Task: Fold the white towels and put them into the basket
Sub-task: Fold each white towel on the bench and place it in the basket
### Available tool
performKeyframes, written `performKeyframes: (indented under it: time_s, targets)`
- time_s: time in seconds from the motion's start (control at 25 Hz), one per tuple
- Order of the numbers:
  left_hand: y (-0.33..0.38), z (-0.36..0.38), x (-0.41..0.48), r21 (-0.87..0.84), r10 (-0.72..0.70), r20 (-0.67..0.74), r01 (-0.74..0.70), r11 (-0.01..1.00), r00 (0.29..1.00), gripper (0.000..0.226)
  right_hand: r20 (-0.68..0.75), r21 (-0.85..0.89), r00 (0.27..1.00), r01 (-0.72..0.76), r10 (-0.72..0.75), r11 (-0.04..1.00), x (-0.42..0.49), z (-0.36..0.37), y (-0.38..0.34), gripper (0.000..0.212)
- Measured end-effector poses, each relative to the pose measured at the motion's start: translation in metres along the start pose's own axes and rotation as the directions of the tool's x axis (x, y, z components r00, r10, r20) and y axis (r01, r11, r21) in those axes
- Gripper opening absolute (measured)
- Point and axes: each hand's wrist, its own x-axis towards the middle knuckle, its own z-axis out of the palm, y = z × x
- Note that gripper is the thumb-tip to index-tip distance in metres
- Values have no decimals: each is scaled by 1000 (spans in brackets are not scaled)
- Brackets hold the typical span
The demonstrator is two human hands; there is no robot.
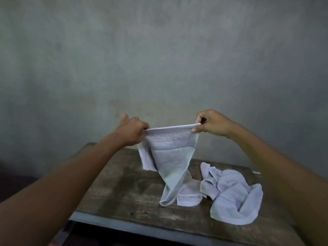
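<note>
A white towel (pixel 170 157) hangs in the air above the wooden table (pixel 124 192). My left hand (pixel 132 130) pinches its upper left corner and my right hand (pixel 212 124) pinches its upper right corner, so the top edge is stretched taut between them. The towel narrows and twists downward, and its lower end rests on the table. A crumpled heap of white towels (pixel 234 194) lies on the right part of the table. No basket is in view.
A bare grey wall (pixel 159 59) stands close behind the table. The table's front edge (pixel 142 226) runs across the lower part of the view, with dark floor at the lower left.
</note>
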Motion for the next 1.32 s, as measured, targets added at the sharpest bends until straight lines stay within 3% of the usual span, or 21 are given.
performKeyframes:
  time_s: [0.16, 0.4, 0.52, 0.6, 0.64, 0.76, 0.84, 0.92, 1.0, 1.08, 1.2, 1.32]
  targets:
    - [-26, -64, -18, 25, -78, -24, 79, 997, 997, 20, -134, 33, 991, -3, 8, 999, -23, -34, -38, 21]
    - [-52, -112, -46, 76, -175, -74, 180, 981, 982, 21, -323, 266, 944, 17, 72, 964, -52, -61, -56, 21]
    - [-52, -124, -50, 78, -158, -300, 189, 979, 941, 20, -391, 250, 919, 63, 41, 966, -56, -71, -68, 23]
    - [-52, -136, -46, -6, -148, -512, 168, 986, 846, 18, -500, 212, 866, 101, 19, 972, -54, -83, -76, 24]
    - [-54, -144, -43, -75, -166, -551, 149, 986, 818, 18, -511, 194, 860, 103, 11, 975, -54, -90, -81, 24]
    - [-63, -168, -34, -246, -204, -367, 117, 962, 907, 16, -445, 120, 895, 87, -25, 989, -57, -108, -91, 22]
    - [-63, -182, -32, -347, -212, -359, 81, 934, 909, 14, -492, 85, 868, 114, -58, 990, -61, -119, -96, 15]
    - [-62, -198, -32, -498, -220, -291, 49, 866, 931, 10, -404, 115, 914, 99, -45, 988, -68, -130, -99, 9]
    - [-65, -213, -37, -661, -161, 9, 127, 739, 987, 11, -246, 204, 969, 56, -4, 977, -74, -139, -101, 3]
    - [-71, -222, -43, -798, -92, 208, 224, 559, 974, 18, -175, 313, 985, 49, 7, 948, -77, -146, -101, 8]
    - [-77, -229, -40, -905, -141, 221, 257, 338, 965, 11, -228, 412, 974, 90, 7, 907, -72, -151, -101, 10]
    - [-76, -215, -21, -941, -236, 162, 222, 255, 958, 7, -266, 421, 964, 95, 23, 902, -54, -140, -98, 7]
